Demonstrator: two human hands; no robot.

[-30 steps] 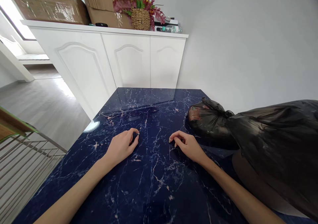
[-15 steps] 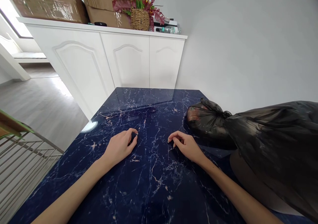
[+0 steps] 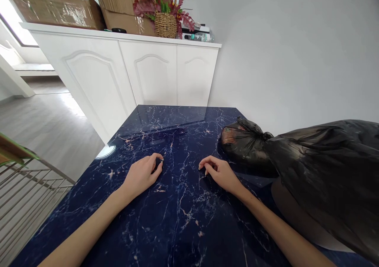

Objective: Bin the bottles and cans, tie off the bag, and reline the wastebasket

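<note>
My left hand [image 3: 145, 171] rests on the dark blue marbled table [image 3: 177, 227], left of its middle. Its fingers are curled, the thumb and forefinger tips meet in a loop, and nothing shows in it. Across a strip of table is my right hand [image 3: 220, 174], loosely closed with fingers bent inward and no object visible between them. The undersides of both hands are hidden. Behind and to the right of my right hand lies a knotted black plastic bag [image 3: 247, 142], touching neither hand.
A larger black plastic bag [image 3: 331, 172] covers the right side, over a pale rounded object [image 3: 291, 215]. Beyond the table stands a white cabinet [image 3: 156, 71] bearing cardboard boxes [image 3: 56, 8], a flower basket [image 3: 166, 24] and a bottle [image 3: 201, 37]. A metal rack [image 3: 32, 204] stands at left.
The view has shifted very slightly, so the scene sits a little further left. Both hands keep the same pose and place on the table.
</note>
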